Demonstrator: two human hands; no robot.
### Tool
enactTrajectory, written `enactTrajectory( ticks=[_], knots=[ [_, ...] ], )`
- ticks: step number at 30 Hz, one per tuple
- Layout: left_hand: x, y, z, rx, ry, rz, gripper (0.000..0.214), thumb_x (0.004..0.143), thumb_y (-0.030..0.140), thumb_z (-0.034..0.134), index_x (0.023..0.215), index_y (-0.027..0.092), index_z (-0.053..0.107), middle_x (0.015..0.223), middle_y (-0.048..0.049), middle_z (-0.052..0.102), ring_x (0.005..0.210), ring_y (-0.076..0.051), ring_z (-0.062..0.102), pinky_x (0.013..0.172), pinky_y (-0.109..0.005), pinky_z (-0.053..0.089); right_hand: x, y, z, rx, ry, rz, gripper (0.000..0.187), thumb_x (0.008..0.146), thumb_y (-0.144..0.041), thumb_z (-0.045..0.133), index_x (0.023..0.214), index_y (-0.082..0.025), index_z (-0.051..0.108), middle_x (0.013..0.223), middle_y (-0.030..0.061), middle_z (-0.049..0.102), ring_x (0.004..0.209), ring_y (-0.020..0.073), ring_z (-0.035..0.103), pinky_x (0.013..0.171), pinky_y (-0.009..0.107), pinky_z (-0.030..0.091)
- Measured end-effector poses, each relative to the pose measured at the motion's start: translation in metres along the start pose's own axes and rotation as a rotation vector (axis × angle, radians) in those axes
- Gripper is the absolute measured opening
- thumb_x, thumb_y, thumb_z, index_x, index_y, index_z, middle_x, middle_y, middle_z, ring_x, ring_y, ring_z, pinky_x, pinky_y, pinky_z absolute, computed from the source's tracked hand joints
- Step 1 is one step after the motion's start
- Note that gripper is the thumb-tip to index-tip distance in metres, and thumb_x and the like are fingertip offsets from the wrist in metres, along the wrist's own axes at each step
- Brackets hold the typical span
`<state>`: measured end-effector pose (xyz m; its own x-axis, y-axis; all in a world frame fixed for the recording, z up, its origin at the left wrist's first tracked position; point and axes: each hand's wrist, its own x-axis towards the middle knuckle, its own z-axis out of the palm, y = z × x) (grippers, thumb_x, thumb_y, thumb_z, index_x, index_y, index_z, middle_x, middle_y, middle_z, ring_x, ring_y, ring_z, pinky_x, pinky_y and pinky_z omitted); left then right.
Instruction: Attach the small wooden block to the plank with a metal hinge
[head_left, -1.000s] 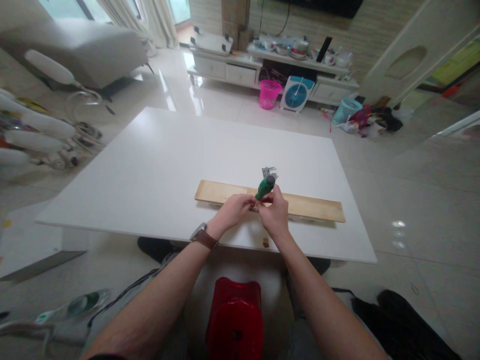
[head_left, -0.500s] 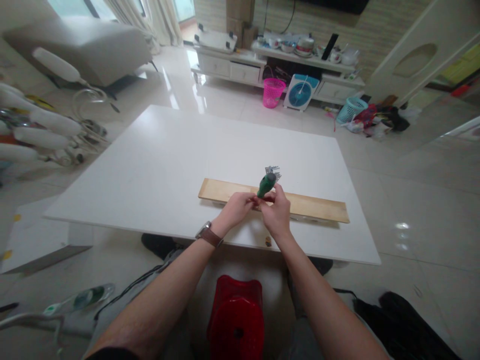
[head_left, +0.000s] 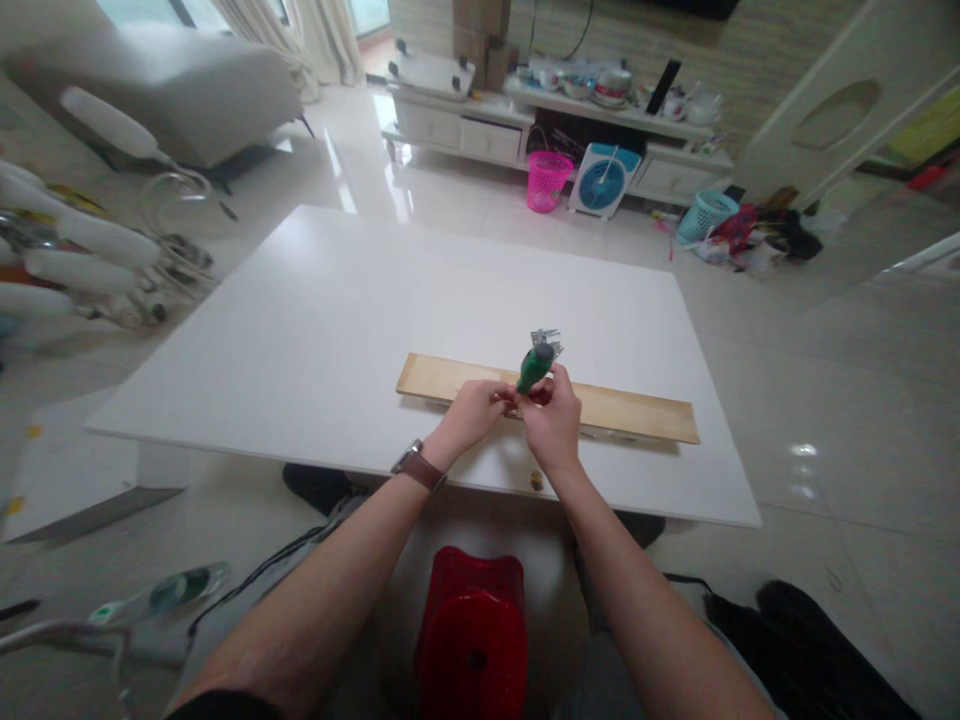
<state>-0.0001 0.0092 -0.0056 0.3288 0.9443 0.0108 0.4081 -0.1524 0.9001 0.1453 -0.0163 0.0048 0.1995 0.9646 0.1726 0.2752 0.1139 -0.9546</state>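
The green screwdriver [head_left: 534, 368] is held tilted, handle up and away, just above the wooden board [head_left: 637, 412] near the front of the white table [head_left: 300, 330]. Its lower end is closed in by the right hand [head_left: 553, 425], grip shut around it. The left hand [head_left: 472, 415] is pinched at the same spot, its contents hidden. Metal screws [head_left: 546, 337] are seen just behind the handle.

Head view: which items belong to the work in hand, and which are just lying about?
In hand:
- green-handled screwdriver, gripped by the right hand, with the left hand at its lower end
- wooden board under it
- metal bits just beyond the board, probably

Lying about:
- red stool
- pink basket
- blue fan
- teal basket
- small dark item at the table's near edge
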Motion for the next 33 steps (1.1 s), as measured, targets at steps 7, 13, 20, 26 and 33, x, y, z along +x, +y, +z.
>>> enactTrajectory(
  ticks=[7, 13, 20, 26, 33],
  knots=[
    [0.0009, -0.0027, -0.0022, 0.003, -0.019, 0.029, 0.024, 0.090, 0.008, 0.061, 0.091, 0.016, 0.084, 0.091, -0.0078, 0.085, 0.087, -0.023, 0.078, 0.082, -0.029, 0.055, -0.0031, 0.0040, -0.0009, 0.041, -0.077, -0.001, 0.035, 0.086, -0.030, 0.073, 0.120, -0.026, 0.062, 0.094, 0.0014, 0.082, 0.087, 0.0232, 0.080, 0.085, 0.042, 0.066],
    [0.0012, -0.0047, 0.0019, 0.005, 0.011, 0.014, 0.024, 0.089, 0.007, 0.062, 0.092, 0.015, 0.084, 0.089, -0.0086, 0.084, 0.087, -0.024, 0.078, 0.083, -0.030, 0.056, -0.0014, 0.0054, 0.0011, 0.052, -0.024, -0.007, 0.042, 0.081, -0.034, 0.082, 0.118, -0.026, 0.064, 0.086, -0.0028, 0.075, 0.079, 0.0201, 0.078, 0.078, 0.036, 0.067],
    [0.0031, -0.0069, -0.0023, -0.050, -0.052, 0.036, 0.026, 0.089, 0.008, 0.060, 0.094, 0.016, 0.085, 0.090, -0.0074, 0.085, 0.088, -0.023, 0.078, 0.083, -0.030, 0.058, -0.0053, 0.0021, -0.0012, 0.021, -0.043, -0.019, 0.043, 0.088, -0.028, 0.072, 0.130, -0.026, 0.060, 0.092, 0.0005, 0.082, 0.087, 0.0232, 0.080, 0.087, 0.042, 0.065],
    [0.0026, -0.0066, -0.0006, -0.008, -0.009, 0.038, 0.025, 0.088, 0.008, 0.061, 0.093, 0.015, 0.084, 0.092, -0.0091, 0.084, 0.090, -0.025, 0.078, 0.089, -0.034, 0.058, -0.0031, 0.0041, 0.0023, 0.114, -0.031, -0.003, 0.048, 0.081, -0.033, 0.082, 0.123, -0.026, 0.061, 0.094, -0.0001, 0.079, 0.084, 0.0208, 0.079, 0.080, 0.037, 0.067],
    [0.0026, -0.0061, -0.0024, -0.058, -0.049, 0.042, 0.023, 0.090, 0.011, 0.061, 0.095, 0.015, 0.084, 0.091, -0.0086, 0.084, 0.089, -0.023, 0.078, 0.082, -0.029, 0.058, -0.0035, 0.0036, 0.0009, 0.057, 0.022, -0.037, 0.044, 0.085, -0.025, 0.076, 0.126, -0.026, 0.062, 0.086, -0.0029, 0.078, 0.079, 0.0191, 0.077, 0.079, 0.036, 0.065]
  ],
)
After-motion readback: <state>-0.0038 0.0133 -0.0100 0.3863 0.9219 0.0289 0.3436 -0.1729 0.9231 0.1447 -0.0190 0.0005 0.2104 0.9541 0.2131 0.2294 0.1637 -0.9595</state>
